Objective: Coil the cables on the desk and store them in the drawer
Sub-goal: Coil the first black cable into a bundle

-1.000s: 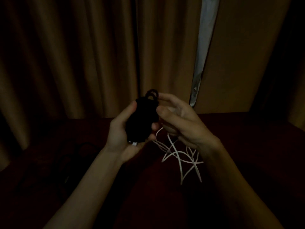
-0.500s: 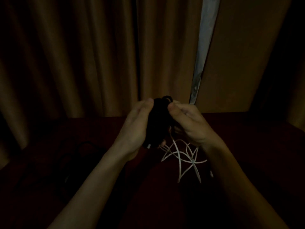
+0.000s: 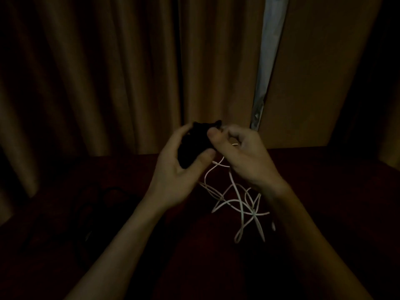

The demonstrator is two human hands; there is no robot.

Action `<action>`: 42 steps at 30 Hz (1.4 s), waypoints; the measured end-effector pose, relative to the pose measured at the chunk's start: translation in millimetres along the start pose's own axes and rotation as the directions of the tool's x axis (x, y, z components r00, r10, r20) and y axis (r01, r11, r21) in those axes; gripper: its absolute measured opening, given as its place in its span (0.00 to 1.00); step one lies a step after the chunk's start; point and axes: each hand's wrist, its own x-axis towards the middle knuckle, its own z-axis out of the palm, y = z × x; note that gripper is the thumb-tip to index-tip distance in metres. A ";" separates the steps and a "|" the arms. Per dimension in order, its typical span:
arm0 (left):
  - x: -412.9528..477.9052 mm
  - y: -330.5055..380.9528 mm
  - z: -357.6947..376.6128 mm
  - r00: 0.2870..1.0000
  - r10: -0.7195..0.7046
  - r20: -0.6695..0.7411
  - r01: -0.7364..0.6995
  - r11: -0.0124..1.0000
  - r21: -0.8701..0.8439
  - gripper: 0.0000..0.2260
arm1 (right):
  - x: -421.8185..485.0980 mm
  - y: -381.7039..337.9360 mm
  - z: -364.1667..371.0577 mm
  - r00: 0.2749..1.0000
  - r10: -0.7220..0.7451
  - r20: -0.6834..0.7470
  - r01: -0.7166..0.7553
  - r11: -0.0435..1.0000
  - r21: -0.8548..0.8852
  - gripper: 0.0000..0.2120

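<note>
The room is very dark. My left hand (image 3: 175, 169) grips a bundled black cable (image 3: 192, 146), thumb across its lower front. My right hand (image 3: 244, 156) pinches the bundle's top end between thumb and fingers. Both are raised above the dark red desk (image 3: 324, 191). A loose white cable (image 3: 240, 204) lies in tangled loops on the desk under my right wrist, and one strand of it rises toward my right palm. Whether that hand also holds the strand cannot be made out.
More dark cable (image 3: 101, 204) lies in faint loops on the desk at the left, barely visible. Brown curtains (image 3: 108, 72) hang right behind the desk, with a pale gap (image 3: 268, 61) between them. No drawer is in view.
The hands have turned the black bundle; my left thumb now lies across its front and my right fingers have shifted to its top end. The white cable stays in place.
</note>
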 end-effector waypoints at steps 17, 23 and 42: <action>3.2 7.5 -2.2 0.875 -0.299 0.380 0.456 0.771 -0.444 0.30 | -3.7 8.0 -7.0 0.987 -0.149 0.056 0.153 0.985 -0.075 0.28; 7.3 8.7 -1.7 0.939 -0.315 0.136 0.339 0.789 -0.513 0.16 | 0.3 15.4 -0.9 0.947 -0.252 -0.198 0.149 0.893 -0.424 0.22; 11.1 3.7 -4.8 0.919 -0.393 -0.015 0.290 0.704 -0.648 0.33 | -11.5 -8.2 33.8 0.945 -0.157 -0.285 0.178 0.983 0.048 0.10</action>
